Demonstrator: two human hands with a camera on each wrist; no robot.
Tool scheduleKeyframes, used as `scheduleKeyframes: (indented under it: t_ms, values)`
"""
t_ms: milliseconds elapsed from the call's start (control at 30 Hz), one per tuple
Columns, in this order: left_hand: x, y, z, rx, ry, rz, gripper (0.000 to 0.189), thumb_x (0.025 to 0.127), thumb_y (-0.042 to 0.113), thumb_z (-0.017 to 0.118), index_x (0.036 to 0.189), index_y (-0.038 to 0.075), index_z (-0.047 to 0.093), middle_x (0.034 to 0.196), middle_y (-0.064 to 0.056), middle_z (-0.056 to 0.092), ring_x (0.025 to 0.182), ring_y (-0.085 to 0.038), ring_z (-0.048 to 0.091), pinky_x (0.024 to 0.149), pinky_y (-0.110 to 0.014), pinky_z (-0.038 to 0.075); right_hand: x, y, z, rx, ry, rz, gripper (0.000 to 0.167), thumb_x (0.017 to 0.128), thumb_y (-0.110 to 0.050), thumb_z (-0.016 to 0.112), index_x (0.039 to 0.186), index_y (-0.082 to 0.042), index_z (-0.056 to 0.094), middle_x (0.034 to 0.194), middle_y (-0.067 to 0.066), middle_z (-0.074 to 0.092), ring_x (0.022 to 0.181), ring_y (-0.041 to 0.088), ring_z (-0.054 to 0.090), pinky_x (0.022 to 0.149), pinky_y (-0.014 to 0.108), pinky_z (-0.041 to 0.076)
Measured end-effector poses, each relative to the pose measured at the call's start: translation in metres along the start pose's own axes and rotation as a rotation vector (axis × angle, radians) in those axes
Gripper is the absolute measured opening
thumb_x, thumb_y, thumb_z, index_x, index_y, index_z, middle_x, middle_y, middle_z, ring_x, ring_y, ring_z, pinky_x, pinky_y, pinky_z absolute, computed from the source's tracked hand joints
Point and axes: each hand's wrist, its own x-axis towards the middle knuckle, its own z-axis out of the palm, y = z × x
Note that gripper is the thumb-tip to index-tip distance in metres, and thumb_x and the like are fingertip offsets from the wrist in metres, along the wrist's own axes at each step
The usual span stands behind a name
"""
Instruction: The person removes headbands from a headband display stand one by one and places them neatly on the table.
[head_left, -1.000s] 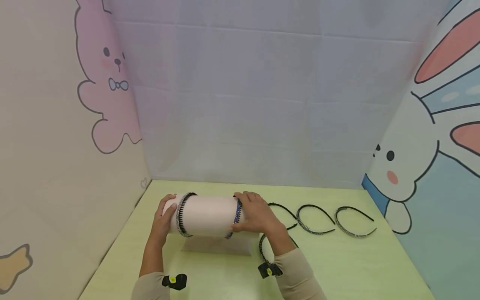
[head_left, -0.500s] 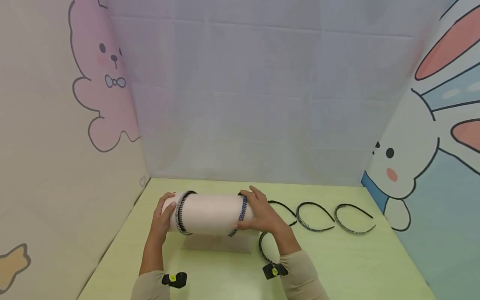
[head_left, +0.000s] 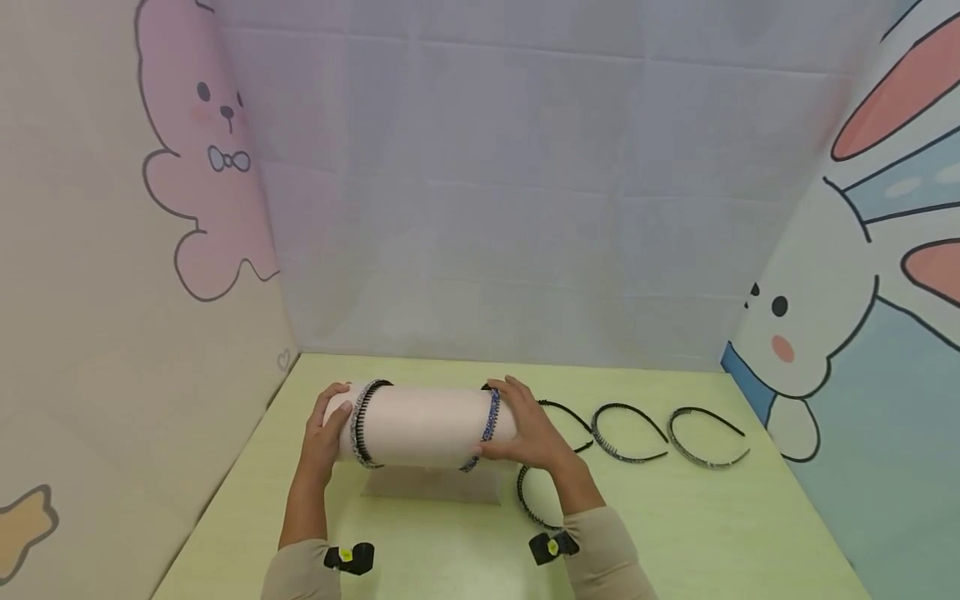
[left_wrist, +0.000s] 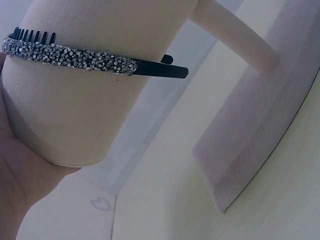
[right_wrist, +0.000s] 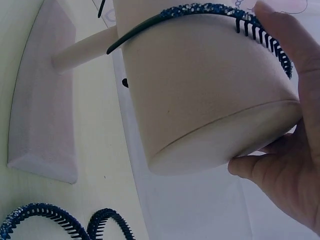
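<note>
The left hand (head_left: 322,437) grips the roll (head_left: 427,427) by one end, probably steadying it on its stand (head_left: 431,486); the right hand (head_left: 531,433) holds the blue headband (head_left: 491,417) over the other end, apparently guiding its position.

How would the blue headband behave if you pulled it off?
The blue headband likely flexes and springs back: it's a thin, open-ended band curved round the pale roll. Its comb teeth might drag. Being slim, it's probably light.
</note>
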Motion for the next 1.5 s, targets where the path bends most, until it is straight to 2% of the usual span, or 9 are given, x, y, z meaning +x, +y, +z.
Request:
scheduleKeyframes:
  t_ms: [200,300,367,467,600,767,1033,1167,1500]
  values:
    - [0.001,-0.002,0.001,-0.013,0.008,0.027,0.031,0.098,0.023,0.047,0.126,0.011,0.043,0.126,0.001,0.042,0.095,-0.022,0.048,0.069,-0.032,0.044,-0.002,-0.001,0.001,0.019,0.013,0.018,0.098,0.061,-0.049,0.082,0.142,-0.025,0.033,0.148,0.017,0.020,0.130,0.039,0.026,0.089,0.056,0.035]
    - [0.001,-0.002,0.001,-0.014,0.008,0.021,0.032,0.098,0.024,0.048,0.126,0.011,0.044,0.128,0.001,0.041,0.096,-0.022,0.047,0.070,-0.031,0.043,-0.003,0.002,0.002,0.044,0.033,0.014,0.099,0.060,-0.047,0.084,0.141,-0.023,0.034,0.146,0.014,0.026,0.123,0.035,0.036,0.087,0.051,0.039]
    - [0.000,-0.003,0.001,-0.008,0.012,0.010,0.031,0.097,0.025,0.048,0.126,0.012,0.044,0.130,0.002,0.040,0.097,-0.022,0.047,0.071,-0.032,0.043,-0.004,0.005,0.002,0.093,0.038,0.014,0.099,0.060,-0.043,0.085,0.142,-0.022,0.033,0.142,0.011,0.033,0.115,0.030,0.044,0.082,0.045,0.042]
    - [-0.001,-0.003,0.001,0.002,0.013,-0.006,0.031,0.098,0.024,0.047,0.127,0.013,0.044,0.131,0.002,0.039,0.098,-0.022,0.046,0.071,-0.032,0.043,-0.006,0.011,0.002,0.191,0.039,0.022,0.098,0.062,-0.034,0.087,0.141,-0.022,0.030,0.144,0.006,0.031,0.108,0.025,0.047,0.078,0.039,0.046]
    - [0.000,-0.001,0.001,0.004,0.008,-0.007,0.032,0.098,0.024,0.046,0.128,0.013,0.043,0.130,0.002,0.039,0.097,-0.023,0.047,0.071,-0.032,0.043,-0.007,0.018,0.000,0.301,0.055,0.025,0.099,0.065,-0.022,0.087,0.142,-0.021,0.025,0.150,0.002,0.021,0.120,0.024,0.041,0.086,0.044,0.044]
    - [0.000,0.004,0.001,0.008,0.011,-0.029,0.032,0.099,0.021,0.045,0.129,0.011,0.042,0.128,0.003,0.040,0.097,-0.021,0.046,0.071,-0.032,0.043,-0.007,0.018,-0.003,0.358,0.048,0.011,0.098,0.067,-0.012,0.085,0.143,-0.017,0.023,0.145,0.009,0.028,0.128,0.027,0.033,0.092,0.052,0.037]
    - [-0.011,0.027,0.005,0.013,-0.006,0.001,0.033,0.098,0.018,0.043,0.129,0.005,0.039,0.129,-0.002,0.039,0.098,-0.020,0.044,0.072,-0.029,0.042,-0.012,-0.008,-0.017,0.459,0.031,-0.022,0.092,0.067,0.001,0.080,0.139,0.002,0.023,0.141,0.022,0.030,0.126,0.038,0.032,0.089,0.051,0.040]
    - [-0.012,0.030,0.006,0.011,-0.003,0.005,0.032,0.099,0.017,0.042,0.129,0.004,0.039,0.130,-0.002,0.039,0.100,-0.022,0.043,0.073,-0.030,0.041,-0.012,-0.007,-0.016,0.510,0.042,-0.032,0.092,0.067,0.003,0.079,0.139,0.006,0.022,0.139,0.023,0.030,0.122,0.039,0.035,0.088,0.050,0.041]
    - [-0.012,0.027,0.006,0.000,-0.007,-0.007,0.031,0.099,0.017,0.042,0.128,0.006,0.040,0.128,-0.001,0.039,0.096,-0.020,0.047,0.071,-0.030,0.043,-0.014,0.010,-0.007,0.620,0.069,-0.026,0.089,0.069,0.006,0.076,0.140,-0.004,0.024,0.135,0.025,0.030,0.119,0.037,0.036,0.086,0.047,0.044]
